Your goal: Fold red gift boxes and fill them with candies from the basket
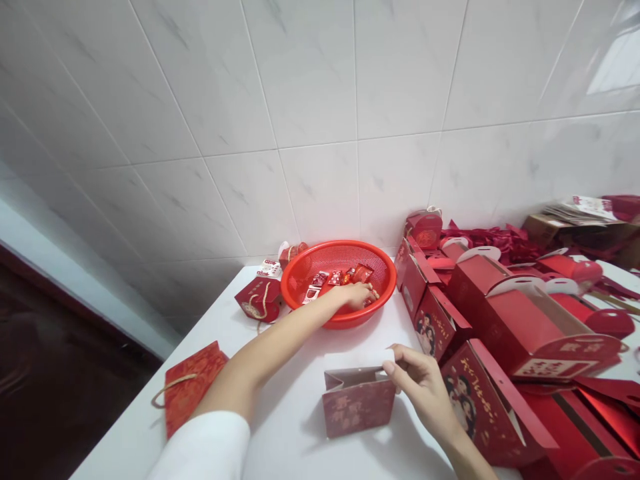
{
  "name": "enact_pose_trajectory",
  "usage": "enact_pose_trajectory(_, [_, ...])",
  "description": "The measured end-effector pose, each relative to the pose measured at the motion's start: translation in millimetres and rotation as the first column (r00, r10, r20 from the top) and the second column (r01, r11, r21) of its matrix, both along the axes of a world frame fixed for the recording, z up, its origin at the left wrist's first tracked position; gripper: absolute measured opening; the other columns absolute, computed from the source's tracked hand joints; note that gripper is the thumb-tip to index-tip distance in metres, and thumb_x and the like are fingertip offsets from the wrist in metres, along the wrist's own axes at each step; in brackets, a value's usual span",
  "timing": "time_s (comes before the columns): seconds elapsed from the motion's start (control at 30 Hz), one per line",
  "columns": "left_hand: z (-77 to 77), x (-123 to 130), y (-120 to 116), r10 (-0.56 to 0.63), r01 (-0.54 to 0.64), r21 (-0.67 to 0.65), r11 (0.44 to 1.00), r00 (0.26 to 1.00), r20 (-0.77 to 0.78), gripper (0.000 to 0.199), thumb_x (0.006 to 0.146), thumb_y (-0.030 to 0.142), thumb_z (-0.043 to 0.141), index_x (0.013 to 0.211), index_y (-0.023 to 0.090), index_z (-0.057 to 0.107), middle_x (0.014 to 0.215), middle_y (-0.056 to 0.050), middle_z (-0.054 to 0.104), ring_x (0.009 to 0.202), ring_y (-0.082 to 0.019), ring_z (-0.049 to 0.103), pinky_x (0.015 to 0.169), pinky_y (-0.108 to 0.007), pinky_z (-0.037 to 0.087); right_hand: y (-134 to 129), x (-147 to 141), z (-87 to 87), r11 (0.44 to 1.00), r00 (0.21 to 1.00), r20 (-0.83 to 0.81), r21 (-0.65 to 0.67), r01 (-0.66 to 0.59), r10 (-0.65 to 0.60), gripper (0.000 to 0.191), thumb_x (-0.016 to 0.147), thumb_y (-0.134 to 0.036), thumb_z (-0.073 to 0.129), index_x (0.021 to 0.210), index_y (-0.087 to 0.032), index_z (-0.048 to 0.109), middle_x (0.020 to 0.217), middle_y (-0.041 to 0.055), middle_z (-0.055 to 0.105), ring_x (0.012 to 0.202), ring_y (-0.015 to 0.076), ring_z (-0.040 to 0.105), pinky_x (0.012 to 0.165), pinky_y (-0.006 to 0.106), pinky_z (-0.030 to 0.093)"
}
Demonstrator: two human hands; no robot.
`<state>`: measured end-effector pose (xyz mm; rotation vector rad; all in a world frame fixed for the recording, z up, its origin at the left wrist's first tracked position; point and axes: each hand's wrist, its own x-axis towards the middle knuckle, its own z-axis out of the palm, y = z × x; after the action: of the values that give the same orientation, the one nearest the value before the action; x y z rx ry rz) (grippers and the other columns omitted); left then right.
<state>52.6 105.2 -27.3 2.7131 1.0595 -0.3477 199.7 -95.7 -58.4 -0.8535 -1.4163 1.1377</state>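
My left hand (359, 295) reaches into a round red plastic basket (320, 257), at its right side, with the fingers curled down by small wrapped packets (336, 277); what its fingertips hold is too small to make out. My right hand (411, 372) pinches the right upper edge of a small dark red paper box (358, 408). That box stands open at the top on the white table, in front of the basket, with a pale flap raised at its back.
Red gift boxes (520, 313) crowd the right side of the white table (285, 427). A rope-handled box (259, 300) and a red bag (193, 380) lie at the left. Behind the table rises a tiled wall (320, 87).
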Motion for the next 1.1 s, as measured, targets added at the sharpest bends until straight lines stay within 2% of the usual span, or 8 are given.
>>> enact_pose_trajectory(0.2, [21.7, -36, 14, 0.303, -0.298, 0.068, 0.952, 0.950, -0.077, 0.028, 0.075, 0.018, 0.069, 0.103, 0.020, 0.077, 0.125, -0.016, 0.067, 0.111, -0.034, 0.064, 0.090, -0.039, 0.052, 1, 2, -2.9, 1.000, 1.000, 0.006, 0.008, 0.003, -0.003, 0.037, 0.091, -0.043, 0.061, 0.066, -0.017, 0.053, 0.064, -0.0021, 0.042, 0.060, 0.0110, 0.037, 0.055, 0.023, 0.030])
enact_pose_trajectory(0.37, [41.8, -77, 7, 0.390, -0.410, -0.146, 0.900, 0.909, -0.148, 0.024, 0.075, 0.023, 0.069, 0.096, 0.022, 0.079, 0.095, -0.007, 0.077, 0.083, -0.023, 0.070, 0.069, -0.026, 0.053, -1, 1, -3.5, 1.000, 0.999, 0.034, 0.015, -0.013, 0.013, 0.036, 0.092, -0.042, 0.060, 0.067, -0.017, 0.055, 0.065, -0.0014, 0.044, 0.062, 0.0118, 0.040, 0.058, 0.023, 0.032])
enact_pose_trajectory(0.53, [30.7, -91, -6, 0.394, -0.449, -0.371, 0.813, 0.893, -0.216, 0.024, 0.068, 0.031, 0.078, 0.091, 0.026, 0.080, 0.081, 0.000, 0.076, 0.070, -0.016, 0.068, 0.062, -0.020, 0.052, -2, 0, -2.2, 1.000, 0.999, 0.047, 0.024, -0.009, 0.008, 0.037, 0.092, -0.043, 0.059, 0.066, -0.017, 0.054, 0.065, -0.0013, 0.044, 0.062, 0.0117, 0.040, 0.057, 0.023, 0.032])
enact_pose_trajectory(0.7, [19.2, -95, 2, 0.482, -0.494, -0.244, 0.834, 0.869, -0.113, 0.044, 0.055, 0.023, 0.085, 0.098, 0.025, 0.078, 0.095, -0.003, 0.076, 0.081, -0.021, 0.069, 0.069, -0.023, 0.053, 1, 1, -3.9, 1.000, 0.999, 0.032, 0.015, 0.006, -0.006, 0.039, 0.092, -0.044, 0.060, 0.065, -0.017, 0.052, 0.063, -0.0022, 0.041, 0.060, 0.0111, 0.038, 0.055, 0.023, 0.031])
enact_pose_trajectory(0.83, [23.9, -104, 7, 0.532, -0.529, -0.087, 0.844, 0.846, 0.013, 0.027, 0.068, 0.024, 0.075, 0.095, 0.020, 0.076, 0.102, -0.008, 0.075, 0.096, -0.024, 0.068, 0.079, -0.026, 0.052, 3, 1, -6.7, 1.000, 1.000, 0.018, 0.003, 0.006, -0.006, 0.039, 0.092, -0.044, 0.060, 0.064, -0.018, 0.051, 0.062, -0.0026, 0.040, 0.059, 0.0110, 0.037, 0.055, 0.023, 0.031])
enact_pose_trajectory(0.9, [27.4, -109, 7, 0.528, -0.524, -0.121, 0.843, 0.849, 0.005, 0.016, 0.076, 0.028, 0.069, 0.087, 0.019, 0.077, 0.091, -0.006, 0.076, 0.088, -0.021, 0.069, 0.077, -0.024, 0.052, 2, 1, -7.4, 1.000, 1.000, 0.017, -0.003, 0.001, -0.001, 0.039, 0.092, -0.045, 0.060, 0.065, -0.017, 0.052, 0.063, -0.0024, 0.040, 0.060, 0.0112, 0.037, 0.055, 0.023, 0.031])
enact_pose_trajectory(1.0, [28.1, -114, 5, 0.506, -0.512, -0.226, 0.829, 0.858, -0.088, 0.012, 0.070, 0.031, 0.075, 0.072, 0.019, 0.077, 0.072, -0.003, 0.075, 0.071, -0.019, 0.069, 0.070, -0.024, 0.053, 2, 0, -7.5, 1.000, 1.000, 0.027, -0.001, -0.004, 0.004, 0.038, 0.092, -0.045, 0.060, 0.066, -0.017, 0.053, 0.064, -0.0023, 0.041, 0.060, 0.0112, 0.037, 0.056, 0.023, 0.031])
enact_pose_trajectory(1.1, [22.9, -114, 3, 0.497, -0.510, -0.223, 0.831, 0.860, -0.117, 0.015, 0.064, 0.024, 0.078, 0.079, 0.023, 0.079, 0.079, -0.001, 0.077, 0.076, -0.020, 0.070, 0.074, -0.025, 0.053, 2, 0, -7.3, 1.000, 0.999, 0.033, 0.005, -0.002, 0.002, 0.039, 0.092, -0.045, 0.060, 0.066, -0.017, 0.052, 0.063, -0.0026, 0.040, 0.060, 0.0109, 0.037, 0.055, 0.023, 0.030])
